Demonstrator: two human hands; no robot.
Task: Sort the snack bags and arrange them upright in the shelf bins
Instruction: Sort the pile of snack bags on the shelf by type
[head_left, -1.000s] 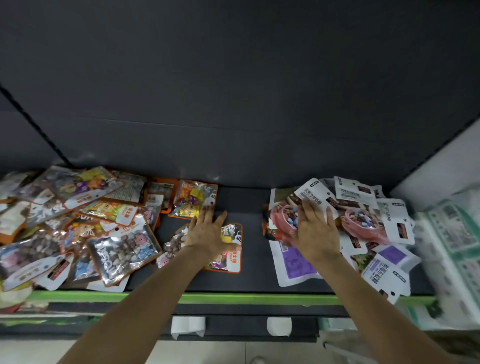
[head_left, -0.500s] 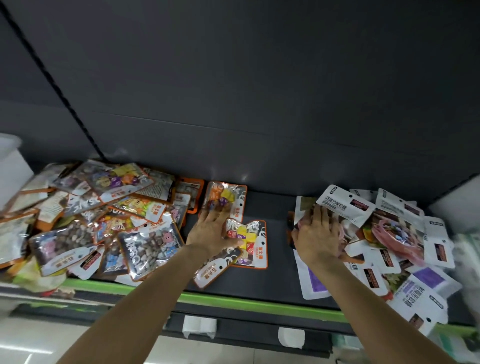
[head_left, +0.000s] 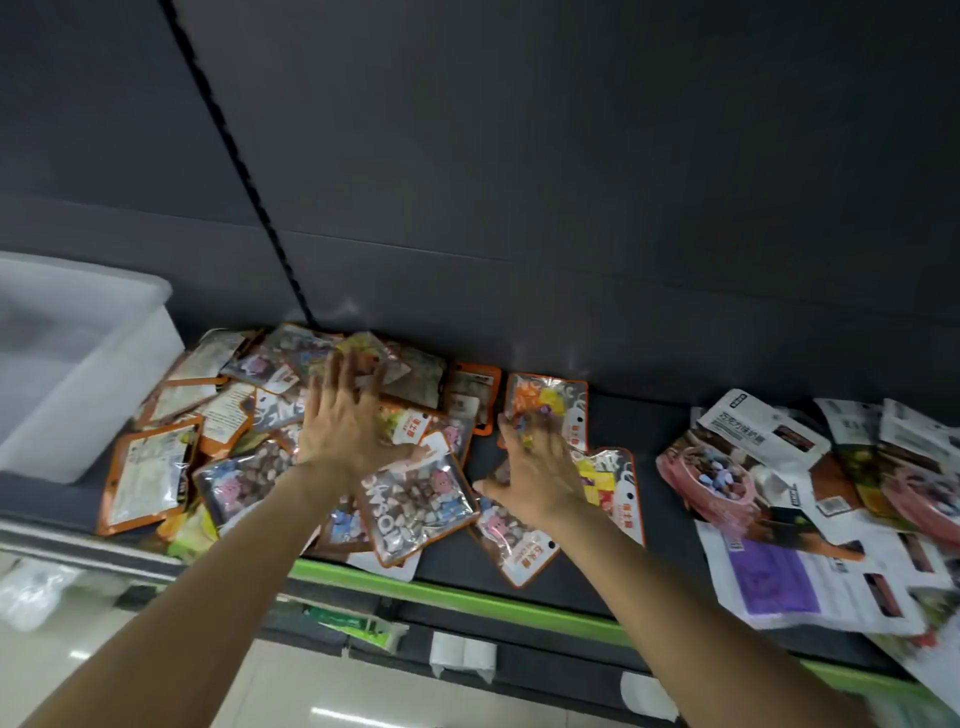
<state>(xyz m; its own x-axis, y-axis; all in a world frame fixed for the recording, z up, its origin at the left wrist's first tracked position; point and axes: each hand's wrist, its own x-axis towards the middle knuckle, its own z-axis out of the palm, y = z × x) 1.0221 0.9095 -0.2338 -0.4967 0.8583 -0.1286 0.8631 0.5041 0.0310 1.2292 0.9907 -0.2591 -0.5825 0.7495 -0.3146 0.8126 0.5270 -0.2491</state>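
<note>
Left hand (head_left: 347, 415), right hand (head_left: 535, 474) flat on orange-edged snack bags (head_left: 415, 499)

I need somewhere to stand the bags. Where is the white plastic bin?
In the head view the white plastic bin sits at the far left of the shelf, right beside the orange-edged snack bags, left of the left hand.

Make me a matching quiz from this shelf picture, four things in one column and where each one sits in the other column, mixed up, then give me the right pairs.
Things:
1. white plastic bin
2. left hand
3. right hand
4. white and purple bags

Places:
A. spread at the right end of the shelf
B. flat on the orange-edged bag pile
C. far left on the shelf
D. on the bags lying apart, between the two piles

Pairs: 1-C, 2-B, 3-D, 4-A
</note>
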